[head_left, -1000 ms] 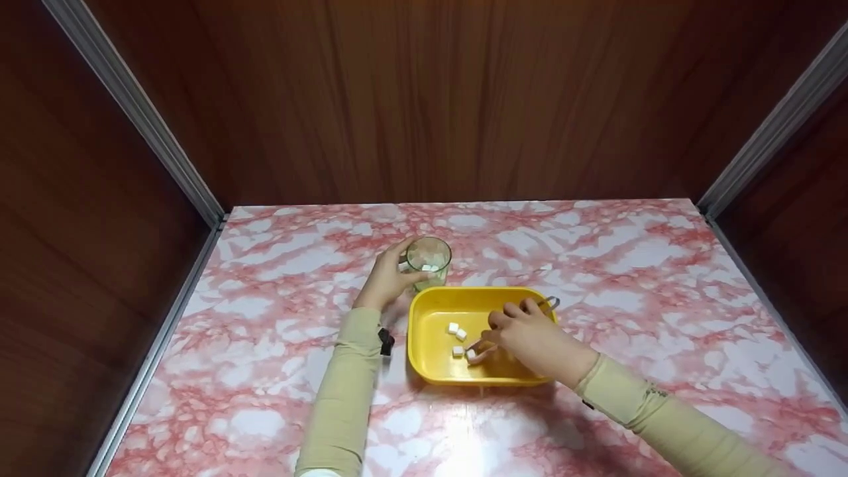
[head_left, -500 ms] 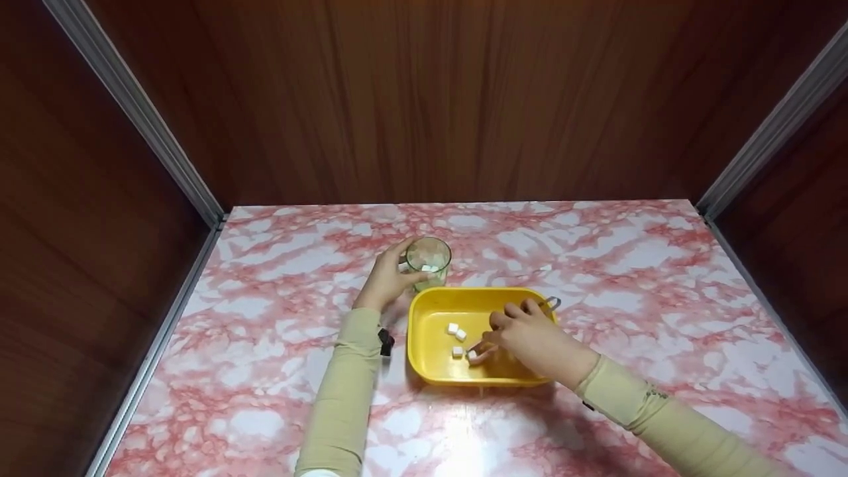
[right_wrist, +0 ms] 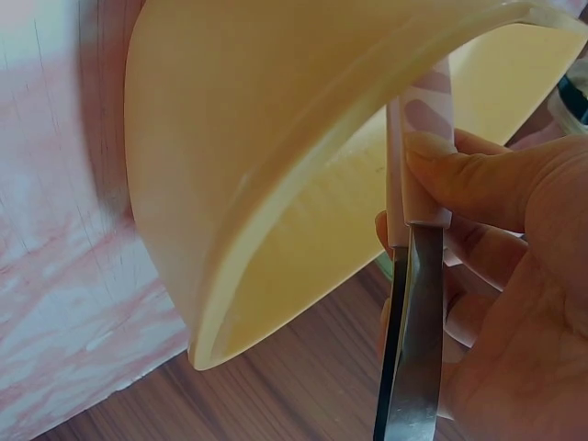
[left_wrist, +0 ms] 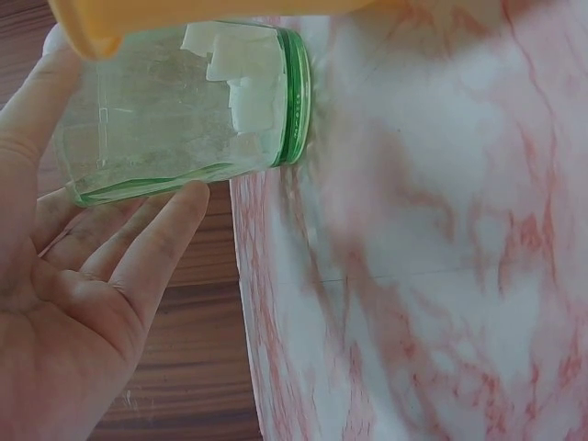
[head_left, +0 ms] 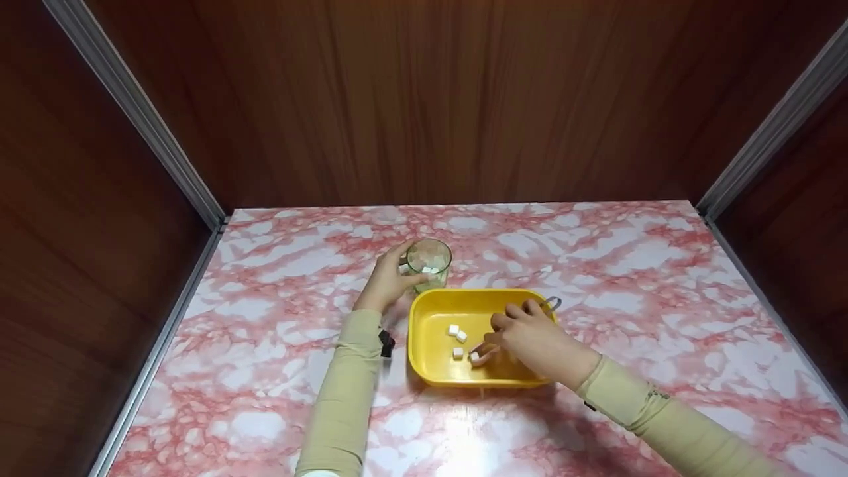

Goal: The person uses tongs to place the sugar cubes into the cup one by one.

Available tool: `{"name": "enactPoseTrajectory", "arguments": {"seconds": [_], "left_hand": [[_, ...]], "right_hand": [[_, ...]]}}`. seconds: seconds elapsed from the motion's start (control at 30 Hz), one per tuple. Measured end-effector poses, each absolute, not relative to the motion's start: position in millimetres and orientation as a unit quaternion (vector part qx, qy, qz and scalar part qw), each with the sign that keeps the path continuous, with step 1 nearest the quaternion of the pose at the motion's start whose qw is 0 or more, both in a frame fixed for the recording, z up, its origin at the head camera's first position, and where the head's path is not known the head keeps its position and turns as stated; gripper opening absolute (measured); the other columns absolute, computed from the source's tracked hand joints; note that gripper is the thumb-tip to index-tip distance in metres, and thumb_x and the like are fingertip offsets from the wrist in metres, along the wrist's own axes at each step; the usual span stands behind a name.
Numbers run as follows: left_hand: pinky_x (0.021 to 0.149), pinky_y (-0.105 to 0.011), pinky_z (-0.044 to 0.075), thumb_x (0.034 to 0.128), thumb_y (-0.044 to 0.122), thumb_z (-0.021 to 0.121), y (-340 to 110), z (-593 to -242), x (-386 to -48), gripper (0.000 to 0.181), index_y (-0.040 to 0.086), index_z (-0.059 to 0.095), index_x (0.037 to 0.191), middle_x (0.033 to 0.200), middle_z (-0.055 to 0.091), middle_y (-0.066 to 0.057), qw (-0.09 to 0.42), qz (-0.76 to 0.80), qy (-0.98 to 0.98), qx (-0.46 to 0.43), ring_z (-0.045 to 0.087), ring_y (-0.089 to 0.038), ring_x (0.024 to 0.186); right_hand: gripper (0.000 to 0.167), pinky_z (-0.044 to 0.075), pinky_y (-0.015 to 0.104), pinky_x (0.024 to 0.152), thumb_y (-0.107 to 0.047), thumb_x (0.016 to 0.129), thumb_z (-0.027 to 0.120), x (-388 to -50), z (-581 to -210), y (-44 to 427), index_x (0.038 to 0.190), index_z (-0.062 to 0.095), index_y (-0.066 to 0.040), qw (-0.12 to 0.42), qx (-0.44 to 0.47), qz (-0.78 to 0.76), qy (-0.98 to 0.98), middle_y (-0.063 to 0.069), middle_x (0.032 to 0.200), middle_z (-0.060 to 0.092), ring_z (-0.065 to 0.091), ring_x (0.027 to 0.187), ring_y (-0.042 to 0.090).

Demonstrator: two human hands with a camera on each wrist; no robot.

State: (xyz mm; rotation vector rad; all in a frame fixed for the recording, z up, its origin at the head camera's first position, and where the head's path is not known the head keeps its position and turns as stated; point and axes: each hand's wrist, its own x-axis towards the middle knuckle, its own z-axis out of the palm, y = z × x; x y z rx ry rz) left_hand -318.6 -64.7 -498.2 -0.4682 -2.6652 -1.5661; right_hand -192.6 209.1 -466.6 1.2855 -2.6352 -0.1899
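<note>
My left hand (head_left: 389,278) holds a clear green-tinted glass (head_left: 430,255) upright on the table, thumb on one side and fingers on the other. Inside the glass (left_wrist: 156,119), white cubes (left_wrist: 253,101) lie at the bottom in the left wrist view. My right hand (head_left: 533,338) pinches tongs (right_wrist: 421,312) with a metal bend and pinkish arms, reaching down into a yellow tub (head_left: 424,372). At the tongs' tips is a white cube (head_left: 474,357), seemingly between them. Several more cubes, one of them a white cube (head_left: 458,353), lie on the tub's floor, left of the tips.
The tub stands just in front of the glass on a red-and-white marbled table (head_left: 265,384). Dark wood panels (head_left: 424,99) with metal corner posts (head_left: 136,106) enclose the back and sides.
The tongs' tips and the cube at them have shifted very slightly to the right. The left hand and the glass stay as they were.
</note>
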Motion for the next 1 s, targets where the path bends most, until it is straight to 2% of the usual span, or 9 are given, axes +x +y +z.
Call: {"name": "enactPoseTrajectory", "arguments": {"seconds": [0.57, 0.8, 1.0], "left_hand": [[0.096, -0.031, 0.046, 0.0774, 0.019, 0.081, -64.6, -497.9, -317.1, 0.079, 0.012, 0.041, 0.145, 0.144, 0.044, -0.009, -0.002, -0.517, -0.844, -0.142, 0.05, -0.028, 0.122], [0.096, -0.033, 0.047, 0.0772, 0.018, 0.081, -64.6, -497.5, -317.0, 0.078, 0.013, 0.042, 0.145, 0.143, 0.045, -0.009, -0.001, -0.516, -0.844, -0.144, 0.05, -0.029, 0.122], [0.097, -0.037, 0.046, 0.0785, 0.02, 0.08, -64.7, -497.6, -318.1, 0.078, 0.011, 0.041, 0.145, 0.143, 0.044, -0.01, 0.005, -0.499, -0.853, -0.152, 0.05, -0.03, 0.121]], "right_hand": [[0.036, 0.039, 0.043, 0.075, 0.001, 0.075, 0.077, -192.6, -466.5, 208.4, 0.1, 0.075, -0.025, 0.104, 0.435, -0.058, -0.892, -0.002, 0.089, 0.057, 0.047, 0.082, 0.022], [0.04, 0.039, 0.044, 0.075, 0.003, 0.072, 0.078, -193.8, -465.6, 207.3, 0.099, 0.075, -0.026, 0.102, 0.434, -0.062, -0.893, -0.002, 0.089, 0.057, 0.048, 0.083, 0.022], [0.035, 0.038, 0.043, 0.074, 0.0, 0.077, 0.076, -194.9, -463.0, 207.5, 0.099, 0.075, -0.027, 0.099, 0.432, -0.054, -0.895, -0.002, 0.088, 0.057, 0.047, 0.08, 0.021]]}}
